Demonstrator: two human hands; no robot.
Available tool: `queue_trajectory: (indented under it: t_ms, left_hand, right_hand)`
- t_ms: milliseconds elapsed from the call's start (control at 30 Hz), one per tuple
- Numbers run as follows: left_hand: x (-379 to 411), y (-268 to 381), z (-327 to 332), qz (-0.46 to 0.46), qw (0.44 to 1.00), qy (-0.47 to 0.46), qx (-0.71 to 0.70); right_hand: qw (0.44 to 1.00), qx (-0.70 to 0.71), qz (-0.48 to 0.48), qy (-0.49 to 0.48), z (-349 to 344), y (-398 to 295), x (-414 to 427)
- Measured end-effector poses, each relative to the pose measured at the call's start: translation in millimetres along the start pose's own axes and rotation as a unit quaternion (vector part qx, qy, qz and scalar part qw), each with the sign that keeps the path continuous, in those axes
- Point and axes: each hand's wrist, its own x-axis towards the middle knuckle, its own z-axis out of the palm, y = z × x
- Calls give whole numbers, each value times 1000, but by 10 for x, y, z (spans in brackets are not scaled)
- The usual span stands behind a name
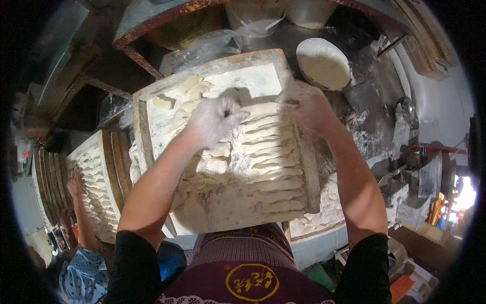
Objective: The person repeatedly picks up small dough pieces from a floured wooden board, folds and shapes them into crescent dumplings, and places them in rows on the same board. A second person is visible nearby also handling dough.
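Observation:
A floured wooden tray (pixel 212 62) lies tilted before me. Down its right side runs a column of thin, pale dough strips (pixel 271 152), laid close together. At the column's far end, one dough strip (pixel 262 104) spans between my two hands. My left hand (pixel 218 123) pinches its left end, above looser dough pieces (pixel 214 157). Its right end is at the fingers of my right hand (pixel 305 108), blurred by motion over the tray's right rim. More dough pieces (pixel 195 85) lie at the tray's far left, in flour.
A round container of flour (pixel 328 72) stands beyond the tray, with plastic buckets (pixel 256 19) behind. Another tray of dough (pixel 319 212) sits below right. At left, a co-worker's hand (pixel 74 184) touches a further dough-filled tray (pixel 95 190). A rusty metal frame (pixel 159 28) arches overhead.

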Motion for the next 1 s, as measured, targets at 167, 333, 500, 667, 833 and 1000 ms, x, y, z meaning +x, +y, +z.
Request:
queue_trajectory:
  t_ms: [167, 333, 500, 667, 833, 1000]
  left_hand:
    - [564, -584, 123, 271, 935, 115, 199]
    - [577, -531, 129, 242, 939, 88, 230]
    - [236, -279, -133, 64, 959, 29, 276]
    - [-570, -367, -244, 156, 951, 121, 236]
    - [-1122, -918, 225, 116, 922, 148, 338]
    - [-1508, -1040, 623, 156, 906, 207, 334]
  right_hand:
    - [961, -222, -154, 66, 188, 140, 163]
    - [941, -276, -178, 79, 210, 126, 215]
    - [959, -275, -55, -48, 226, -98, 244]
    - [978, -60, -171, -100, 622, -885, 39]
    - [993, -8, -40, -115, 1016, -1214, 11]
    - [989, 123, -45, 66, 937, -1110, -175]
